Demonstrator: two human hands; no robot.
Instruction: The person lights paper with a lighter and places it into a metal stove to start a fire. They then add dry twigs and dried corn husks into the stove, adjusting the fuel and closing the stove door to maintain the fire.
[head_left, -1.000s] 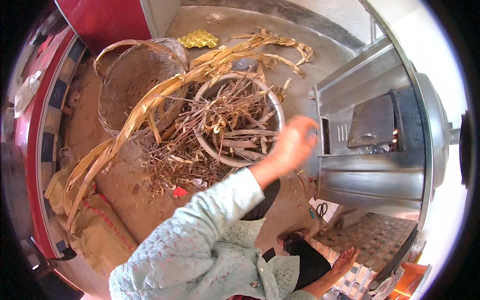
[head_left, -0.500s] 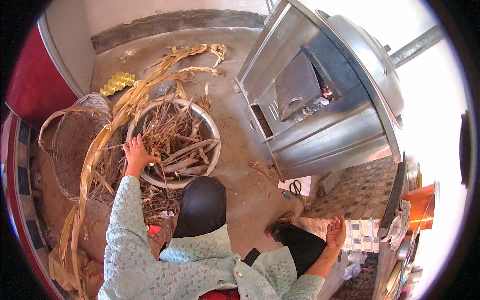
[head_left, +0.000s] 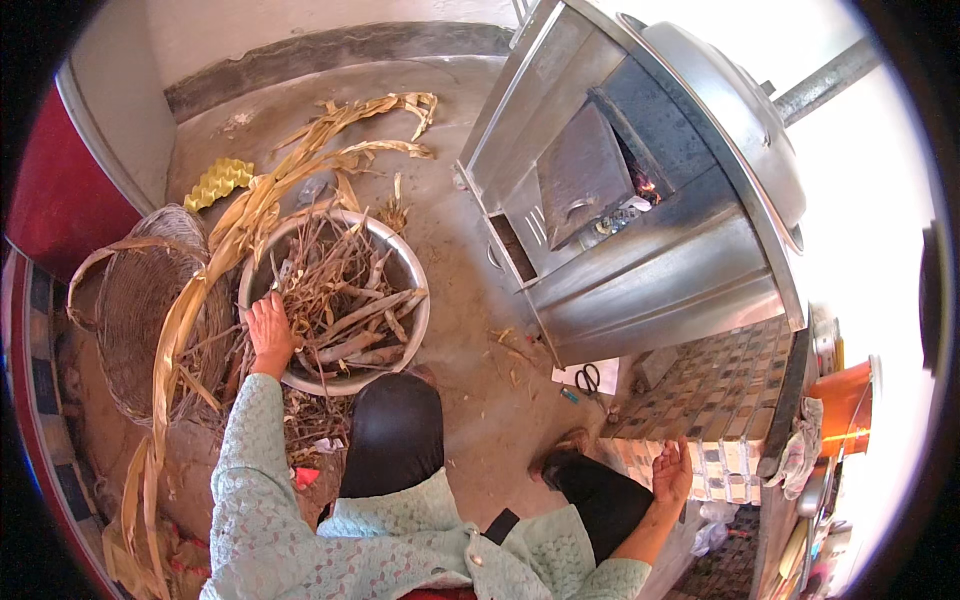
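Note:
My left hand [head_left: 268,335] is at the left rim of a round metal basin [head_left: 424,312], its fingers drawn together on thin twigs [head_left: 215,340]. One twig juts out leftward from beside the hand. Dry sticks and branches [head_left: 355,310] fill the basin, which stands in front of my left knee. Resting by my right knee, my right hand [head_left: 672,470] is palm up with loosely extended fingers and holds nothing. A metal stove [head_left: 650,270] stands at the right, its dark door [head_left: 585,180] swung out and a small flame [head_left: 645,185] in the opening.
Left of the basin is a wicker basket [head_left: 150,320], with long dry corn stalks [head_left: 190,320] lying across. A yellow egg tray [head_left: 218,183] lies behind. Scissors [head_left: 587,378] rest on white paper near the brick ledge [head_left: 700,400]. An orange bucket [head_left: 842,405] stands far right.
My left hand has moved slightly nearer to me, and its spread fingers have drawn together. The thin twig beside it has tilted. My right hand stays by the knee. The whole view has shifted slightly.

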